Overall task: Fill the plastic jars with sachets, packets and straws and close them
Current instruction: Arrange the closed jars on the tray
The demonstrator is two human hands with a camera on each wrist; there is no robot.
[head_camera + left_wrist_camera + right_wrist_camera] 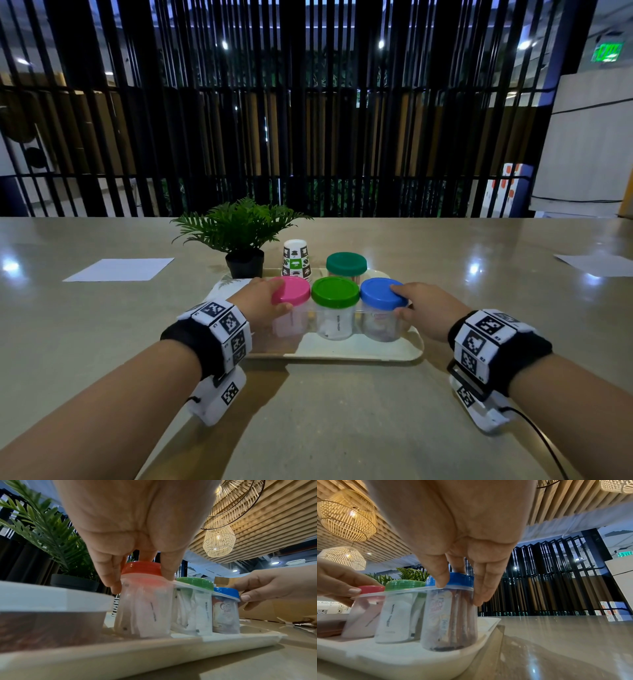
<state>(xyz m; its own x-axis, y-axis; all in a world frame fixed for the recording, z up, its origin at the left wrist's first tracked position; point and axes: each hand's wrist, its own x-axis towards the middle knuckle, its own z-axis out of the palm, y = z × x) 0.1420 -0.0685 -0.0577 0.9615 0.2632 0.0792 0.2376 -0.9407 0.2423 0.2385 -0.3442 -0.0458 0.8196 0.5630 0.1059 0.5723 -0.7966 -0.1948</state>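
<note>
Three clear jars stand in a row on a cream tray (342,351), joined by a clear plastic collar (393,594). Their lids are pink (294,289), green (335,292) and blue (378,291), and all are on. White sachets show inside the pink-lidded jar (144,608) and the middle jar (395,618). The blue-lidded jar (450,622) holds printed creamer sachets. My left hand (282,296) grips the pink lid, fingers on top and thumb at the side. My right hand (397,301) grips the blue lid the same way. A teal-lidded jar (346,263) stands behind them.
A potted fern (243,236) and a stack of upturned paper cups (296,258) stand at the tray's back. A clear tub with brown contents (51,615) sits left of the jars. White paper sheets lie far left (120,270) and far right (596,263). Black railings stand beyond the table.
</note>
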